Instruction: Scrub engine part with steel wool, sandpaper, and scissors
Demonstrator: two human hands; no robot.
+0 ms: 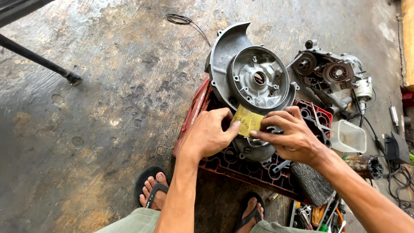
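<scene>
Both hands meet over a grey metal casing (254, 80) that lies on a red crate (241, 166), which keeps it off the stained concrete floor (108, 108) and within reach of the person squatting over it in sandals. The left hand (209, 133) pinches one edge of a small yellow sheet (246, 121) between thumb and forefinger, fingers closed on it. The right hand (291, 136) pinches the opposite edge the same way, so the sheet is held taut between the two, just above the casing's lower, rounded end (it looks like sandpaper, though the surface is too small to tell for sure). Held from both sides, it stays flat against the metal rather than curling.

The casing's open face points upward, showing its round recess and bolt holes. To the right, a second engine part (330, 75) with exposed gears rests on the floor, wires trailing from it. A clear plastic tub (351, 137) sits just beside the crate, a wire brush (312, 183) lies at the crate's near corner, and loose hand tools (321, 213) are heaped below it, all close on the right-hand side.
</scene>
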